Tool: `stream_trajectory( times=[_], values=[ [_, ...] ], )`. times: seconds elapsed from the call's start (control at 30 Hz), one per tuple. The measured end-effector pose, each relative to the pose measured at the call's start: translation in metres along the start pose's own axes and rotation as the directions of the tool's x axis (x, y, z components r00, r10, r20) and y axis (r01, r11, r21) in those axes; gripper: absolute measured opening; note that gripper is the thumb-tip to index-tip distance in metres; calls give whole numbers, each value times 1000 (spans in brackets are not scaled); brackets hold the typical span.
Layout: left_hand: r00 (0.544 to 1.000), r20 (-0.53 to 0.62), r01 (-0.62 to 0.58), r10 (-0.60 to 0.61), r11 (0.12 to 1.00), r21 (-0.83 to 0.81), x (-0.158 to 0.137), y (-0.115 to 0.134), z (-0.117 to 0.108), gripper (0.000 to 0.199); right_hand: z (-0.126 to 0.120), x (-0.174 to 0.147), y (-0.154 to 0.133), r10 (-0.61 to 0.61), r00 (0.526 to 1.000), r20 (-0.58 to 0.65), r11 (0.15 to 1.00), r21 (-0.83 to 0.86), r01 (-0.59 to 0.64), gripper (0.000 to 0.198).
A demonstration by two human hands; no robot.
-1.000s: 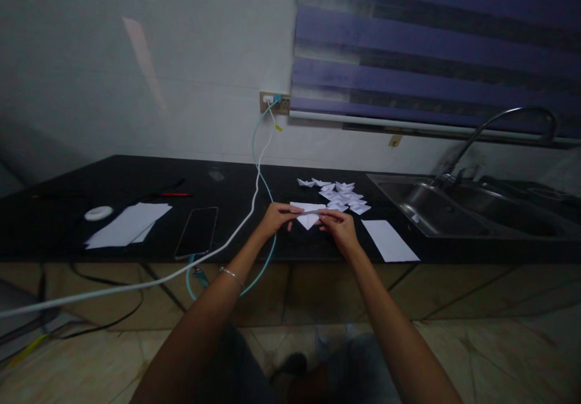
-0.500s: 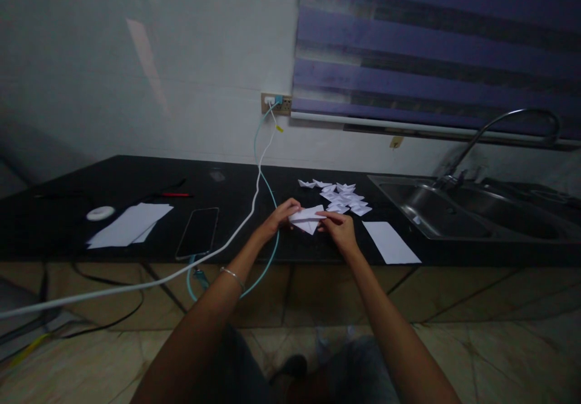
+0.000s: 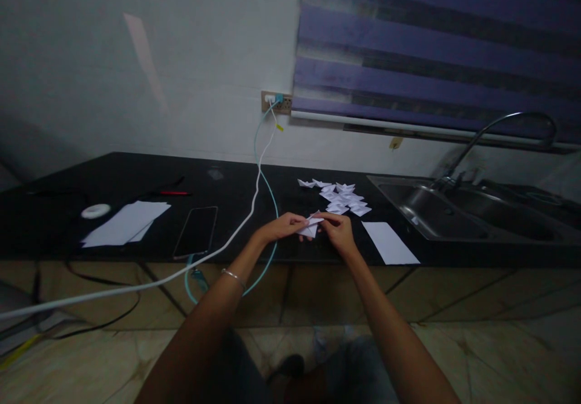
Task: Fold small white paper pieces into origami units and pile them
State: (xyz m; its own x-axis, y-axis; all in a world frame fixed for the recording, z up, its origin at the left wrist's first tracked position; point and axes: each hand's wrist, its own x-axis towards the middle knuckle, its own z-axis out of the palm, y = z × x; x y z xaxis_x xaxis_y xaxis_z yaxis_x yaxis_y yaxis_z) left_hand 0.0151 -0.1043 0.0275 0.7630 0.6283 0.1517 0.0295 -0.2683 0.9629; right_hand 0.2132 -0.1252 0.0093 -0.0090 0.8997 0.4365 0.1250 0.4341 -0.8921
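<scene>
Between my two hands is a small piece of folded white paper (image 3: 310, 229), held just above the front of the black counter. My left hand (image 3: 285, 227) grips its left side, thumb on top and fingertips showing beneath. The fingers of my right hand (image 3: 338, 231) pinch its upper right edge. Right behind my hands sits a cluster of several folded paper boats (image 3: 342, 198). A flat white paper sheet (image 3: 390, 243) lies to the right of my right hand.
Left on the counter (image 3: 254, 246) are a phone (image 3: 196, 232), a stack of white paper (image 3: 124, 225), a white tape roll (image 3: 95, 211) and a red pen (image 3: 175, 193). A white cable (image 3: 236, 232) crosses left of my hands. A steel sink (image 3: 399, 210) lies right.
My left hand has shifted right and its thumb now lies over the folded paper. The paper has been turned and looks narrower. Both hands still hold it.
</scene>
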Motion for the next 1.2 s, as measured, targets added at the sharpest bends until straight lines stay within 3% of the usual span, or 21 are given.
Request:
stream_trajectory(
  times=[0.1,0.3,0.8,1.0,1.2],
  values=[
    [999,-15,-33,33,999,-3,-1,0,-1,44,0,0,1,-2,1000,1,1000,2,2,20],
    [999,35,-4,11,980,-198,-1,0,-4,44,0,0,2,-17,1000,-22,999,-32,16,20],
    [998,-47,51,-45,991,124,0,-2,-1,51,-1,-1,0,-22,999,33,999,-25,23,21],
    [996,-84,21,-7,986,166,-1,-4,2,49,-1,2,-3,137,989,61,969,198,-146,39],
    [994,-107,35,-10,971,237,-2,-8,0,50,5,0,2,92,977,191,995,22,-98,29]
  ],
)
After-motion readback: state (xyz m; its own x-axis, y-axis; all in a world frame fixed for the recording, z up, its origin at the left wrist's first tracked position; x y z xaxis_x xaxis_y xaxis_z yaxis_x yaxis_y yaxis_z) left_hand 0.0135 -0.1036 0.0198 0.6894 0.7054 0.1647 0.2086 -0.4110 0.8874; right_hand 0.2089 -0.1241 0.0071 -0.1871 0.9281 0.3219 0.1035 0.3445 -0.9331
